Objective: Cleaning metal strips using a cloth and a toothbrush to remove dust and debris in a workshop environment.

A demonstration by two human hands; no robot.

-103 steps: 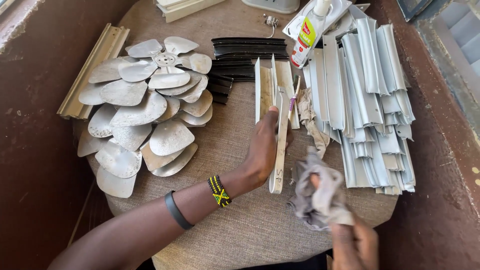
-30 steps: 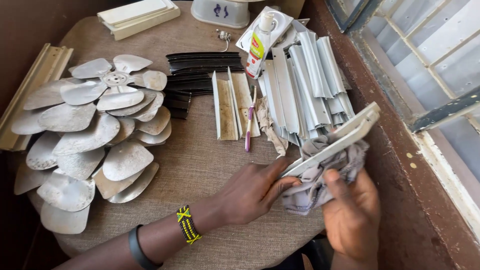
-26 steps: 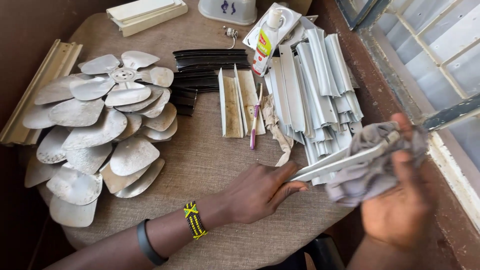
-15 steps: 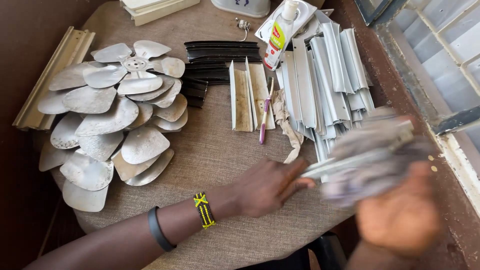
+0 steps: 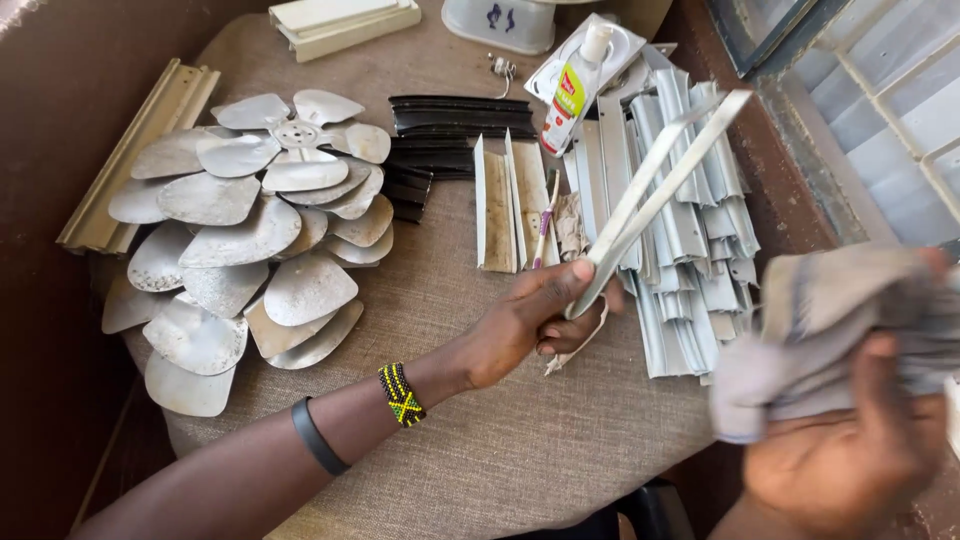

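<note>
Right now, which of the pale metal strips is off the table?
The long strip pinched at its lower end by the left hand, angled up over the strip pile. The others lie flat on the table. The right hand holds a grey rag.

The person's left arm reaches in from the lower left, forearm bare, a dark band and a beaded bracelet at the wrist. The left hand (image 5: 530, 322) is turned palm-inward, its fingers (image 5: 560, 285) and thumb pinched closed around something thin that angles up and to the right. The right hand (image 5: 850, 450), low at the right edge and blurred, is raised with fingers curled, gripping a bunched mass against the palm.
</note>
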